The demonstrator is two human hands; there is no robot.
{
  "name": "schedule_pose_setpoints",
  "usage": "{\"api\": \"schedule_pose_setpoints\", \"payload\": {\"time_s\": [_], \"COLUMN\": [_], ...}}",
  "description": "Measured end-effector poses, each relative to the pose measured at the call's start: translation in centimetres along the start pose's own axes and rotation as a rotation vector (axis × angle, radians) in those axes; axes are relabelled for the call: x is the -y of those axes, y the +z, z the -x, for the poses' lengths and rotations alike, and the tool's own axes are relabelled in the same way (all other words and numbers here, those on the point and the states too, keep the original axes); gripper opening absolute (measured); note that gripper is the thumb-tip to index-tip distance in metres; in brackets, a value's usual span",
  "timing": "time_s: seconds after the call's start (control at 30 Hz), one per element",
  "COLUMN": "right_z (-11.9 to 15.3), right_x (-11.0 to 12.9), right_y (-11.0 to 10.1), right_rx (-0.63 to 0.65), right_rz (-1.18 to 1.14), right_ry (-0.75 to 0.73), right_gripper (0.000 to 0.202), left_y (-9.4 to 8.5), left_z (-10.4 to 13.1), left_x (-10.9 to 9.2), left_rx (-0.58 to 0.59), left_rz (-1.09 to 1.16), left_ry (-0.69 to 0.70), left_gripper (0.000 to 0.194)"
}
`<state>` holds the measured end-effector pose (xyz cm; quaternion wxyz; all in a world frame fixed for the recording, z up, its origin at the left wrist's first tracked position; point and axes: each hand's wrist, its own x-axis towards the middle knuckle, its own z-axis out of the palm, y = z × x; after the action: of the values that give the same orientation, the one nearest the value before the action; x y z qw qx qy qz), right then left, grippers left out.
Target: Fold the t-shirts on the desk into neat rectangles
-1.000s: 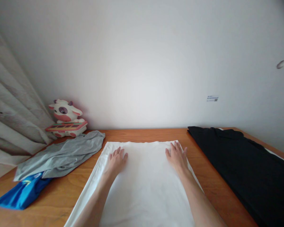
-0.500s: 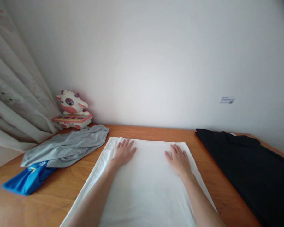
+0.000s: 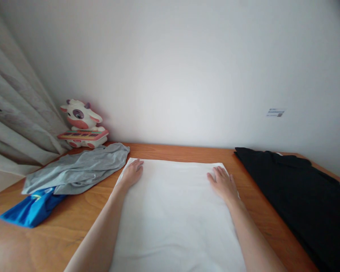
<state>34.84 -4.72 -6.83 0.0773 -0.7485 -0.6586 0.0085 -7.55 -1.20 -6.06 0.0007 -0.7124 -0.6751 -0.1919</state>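
Note:
A white cloth garment (image 3: 175,204) lies spread on the wooden table (image 3: 73,226), its far edge straight and some soft wrinkles nearer me. My left hand (image 3: 132,173) rests on its far left corner, palm down, fingers partly bent towards the right. At the far right corner my right hand (image 3: 222,182) lies flat with the fingers apart. Neither hand grips the fabric. The garment's near end runs out of the bottom of the view.
To the left, a crumpled grey garment (image 3: 82,170) overlaps a blue cloth (image 3: 31,211). Behind them a cow-shaped toy keyboard (image 3: 83,124) stands by the curtain (image 3: 11,113). A black garment (image 3: 297,196) covers the right side, and a white wall (image 3: 181,75) closes the back.
My hands have moved apart, the left one outward to the left corner and the right one outward to the right edge. The cloth there looks smoother, and the view has tilted slightly.

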Motion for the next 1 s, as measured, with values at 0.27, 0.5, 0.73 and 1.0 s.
{"api": "schedule_pose_setpoints", "payload": {"time_s": [0.27, 0.5, 0.73, 1.0], "right_z": [-0.1, -0.1, 0.0, -0.2], "right_x": [-0.1, 0.0, 0.0, -0.1], "right_y": [0.1, 0.2, 0.1, 0.1], "right_rx": [-0.023, -0.047, -0.032, 0.002], "right_rz": [-0.026, -0.036, -0.032, -0.039], "right_ry": [-0.014, -0.015, -0.012, -0.01], "right_gripper": [0.059, 0.056, 0.057, 0.058], "left_y": [-0.8, -2.3, -1.8, -0.2], "left_z": [0.5, 0.6, 1.5, 3.1], "left_x": [-1.4, -4.6, -9.2, -10.6], "left_rx": [-0.075, -0.038, 0.06, 0.116], "left_rz": [0.035, 0.09, 0.163, 0.093], "left_ry": [0.077, 0.17, 0.298, 0.28], "left_gripper": [0.038, 0.034, 0.028, 0.032]}}
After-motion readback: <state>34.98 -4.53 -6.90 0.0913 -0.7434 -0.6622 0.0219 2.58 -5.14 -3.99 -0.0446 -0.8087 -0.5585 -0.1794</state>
